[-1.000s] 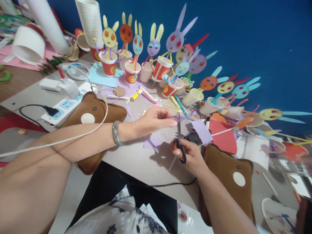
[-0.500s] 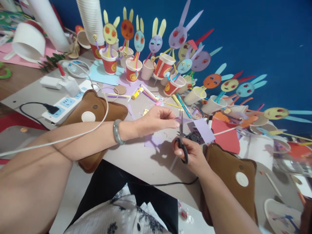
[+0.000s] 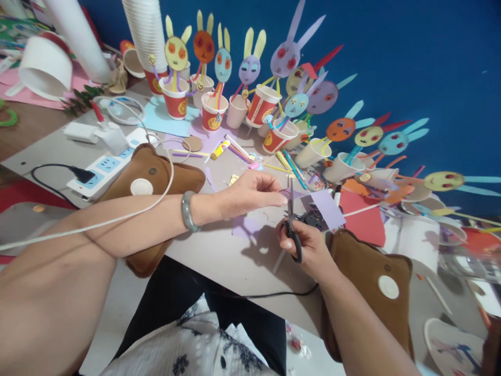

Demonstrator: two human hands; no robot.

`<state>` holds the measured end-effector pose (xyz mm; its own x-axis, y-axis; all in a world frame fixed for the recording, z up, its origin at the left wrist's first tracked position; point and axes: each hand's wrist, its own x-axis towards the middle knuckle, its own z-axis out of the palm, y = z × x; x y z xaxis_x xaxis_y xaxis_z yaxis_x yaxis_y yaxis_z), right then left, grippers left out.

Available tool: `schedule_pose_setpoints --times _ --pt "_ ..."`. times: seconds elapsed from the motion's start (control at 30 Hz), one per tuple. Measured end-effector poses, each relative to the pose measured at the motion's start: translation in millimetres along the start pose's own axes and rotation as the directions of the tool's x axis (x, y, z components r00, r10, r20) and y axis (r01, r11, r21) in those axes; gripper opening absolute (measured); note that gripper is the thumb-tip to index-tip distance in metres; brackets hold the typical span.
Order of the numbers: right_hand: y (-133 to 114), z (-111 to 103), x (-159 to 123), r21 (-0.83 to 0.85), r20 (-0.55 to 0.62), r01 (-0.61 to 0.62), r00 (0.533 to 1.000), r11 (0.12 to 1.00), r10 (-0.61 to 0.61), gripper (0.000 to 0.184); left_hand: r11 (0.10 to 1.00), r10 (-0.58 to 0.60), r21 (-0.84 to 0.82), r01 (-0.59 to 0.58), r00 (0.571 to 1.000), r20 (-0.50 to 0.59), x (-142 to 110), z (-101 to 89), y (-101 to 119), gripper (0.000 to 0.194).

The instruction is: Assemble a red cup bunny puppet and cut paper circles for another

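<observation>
My right hand [image 3: 307, 245] grips a pair of scissors [image 3: 290, 219] by the black handles, with the blades pointing up and away. Pinched between the thumb and fingertips of my left hand [image 3: 254, 193] is a small piece of purple paper [image 3: 287, 192], mostly hidden by the fingers. It touches or lies very close to the scissor blades; I cannot tell which. Below the hands, a flat scrap of purple paper [image 3: 245, 227] lies on the table [image 3: 227, 263]. Another purple sheet [image 3: 327, 209] rests right of the scissors.
Paper cups with rabbit-faced figures [image 3: 175, 99] line the blue wall. Brown cushions [image 3: 368, 282] lie by my forearms. At left are a power strip [image 3: 105, 166] and a white cable [image 3: 117, 222] crossing my arm. A glue stick [image 3: 220, 150] lies among coloured strips. Red paper [image 3: 362, 216] is at right.
</observation>
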<state>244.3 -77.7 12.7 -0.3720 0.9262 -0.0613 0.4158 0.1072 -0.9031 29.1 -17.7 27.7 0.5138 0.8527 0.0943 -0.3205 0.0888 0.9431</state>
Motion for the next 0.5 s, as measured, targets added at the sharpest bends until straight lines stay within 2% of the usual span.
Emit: schedule_pose_setpoints --times 0.5 --pt "2.2 -0.6 -0.2 -0.010 0.001 0.007 1.000 1.000 -0.007 0.067 0.999 -0.033 0.022 0.033 0.999 0.002 -0.6 -0.5 1.7 0.031"
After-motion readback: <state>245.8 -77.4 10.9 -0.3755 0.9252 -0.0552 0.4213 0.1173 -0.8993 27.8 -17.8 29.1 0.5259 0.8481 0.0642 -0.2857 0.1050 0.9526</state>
